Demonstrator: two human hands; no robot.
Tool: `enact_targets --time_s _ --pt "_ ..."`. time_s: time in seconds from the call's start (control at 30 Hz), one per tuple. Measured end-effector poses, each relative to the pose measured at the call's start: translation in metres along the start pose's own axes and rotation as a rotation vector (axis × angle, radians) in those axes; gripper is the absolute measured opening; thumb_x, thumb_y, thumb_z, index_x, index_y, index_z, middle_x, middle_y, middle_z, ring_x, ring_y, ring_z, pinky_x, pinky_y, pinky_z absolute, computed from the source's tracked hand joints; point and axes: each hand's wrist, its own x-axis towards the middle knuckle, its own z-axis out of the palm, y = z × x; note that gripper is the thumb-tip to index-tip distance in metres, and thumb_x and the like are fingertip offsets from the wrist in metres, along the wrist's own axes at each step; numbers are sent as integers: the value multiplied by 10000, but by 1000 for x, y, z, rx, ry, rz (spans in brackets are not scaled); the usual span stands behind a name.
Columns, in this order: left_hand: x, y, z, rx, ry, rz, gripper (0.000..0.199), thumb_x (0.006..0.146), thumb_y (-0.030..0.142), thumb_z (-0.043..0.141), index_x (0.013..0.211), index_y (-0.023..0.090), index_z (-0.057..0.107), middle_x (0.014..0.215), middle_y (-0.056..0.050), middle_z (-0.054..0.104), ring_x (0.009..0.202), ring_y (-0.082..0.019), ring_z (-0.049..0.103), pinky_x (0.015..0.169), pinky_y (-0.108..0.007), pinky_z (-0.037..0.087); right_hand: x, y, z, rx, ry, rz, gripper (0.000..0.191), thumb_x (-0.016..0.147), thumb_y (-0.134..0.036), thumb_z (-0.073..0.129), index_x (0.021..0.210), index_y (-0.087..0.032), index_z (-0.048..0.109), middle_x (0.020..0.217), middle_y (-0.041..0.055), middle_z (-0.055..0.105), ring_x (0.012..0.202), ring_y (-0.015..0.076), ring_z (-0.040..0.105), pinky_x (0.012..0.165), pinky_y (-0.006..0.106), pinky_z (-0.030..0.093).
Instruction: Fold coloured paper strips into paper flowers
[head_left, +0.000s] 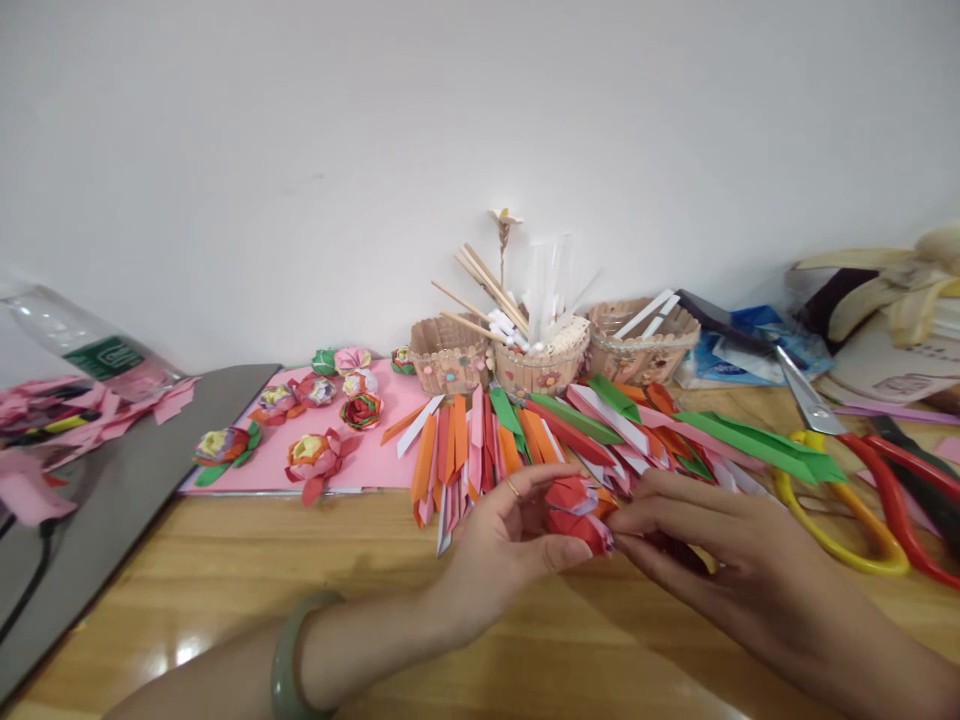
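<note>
Clock face centred on the red paper flower (576, 527), 12 toward the wall. Nearest, at 8 o'clock: left hand (480, 565), thumb and fingers clamped around the flower, likely to steady its layers. At 3 to 4: right hand (720, 540), fingertips pinched together on the flower's edge, apparently for fine handling; exact contact hidden. At 3: scissors (814, 405), handles nearer. From 10 to 2: folded paper strips (454, 440), fanned just beyond the hands, presumably for reach. At 10: other paper flowers (311, 455), mostly on a pink sheet (390, 455), probably to keep them apart from the strips. Farther, around 11 to 1: small baskets (450, 368), upholding sticks. Bottle (60, 325) at 10: green label, white lettering, unreadable. Blue packet (750, 325) at 2: no legible brand.
</note>
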Motion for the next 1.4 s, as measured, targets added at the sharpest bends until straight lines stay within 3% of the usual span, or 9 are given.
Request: enact_targets --time_s 0.53,0.83,1.03,1.4 --pt "2 0 -3 -1 -25 19 479 565 223 839 1017 241 680 960 -29 682 900 -176 601 822 -309 459 3 0 0 54 -37 36 212 876 -188 496 709 -203 626 643 10 637 527 99 583 463 186 434" --pt "2 0 -5 -24 -44 38 473 602 229 824 1047 259 666 1036 -31 680 928 -172 612 853 -309 447 -3 0 -2 31 -80 -35 207 890 -144 474 926 -223 662 792 28 651 640 112 625 522 200 439" --pt "2 -1 -5 -21 -52 21 498 589 248 830 1057 251 662 1081 -46 668 945 -198 610 862 -340 447 0 -2 -1 23 -11 -43 186 870 -109 485 825 -201 640 703 9 629 560 89 591 478 175 410" --pt "1 1 0 -63 -42 -31 496 533 203 853 999 228 686 895 -15 682 839 -153 607 788 -291 458 -3 2 3 26 -32 -27 191 886 -160 505 713 -194 578 652 -7 597 526 90 557 460 185 386"
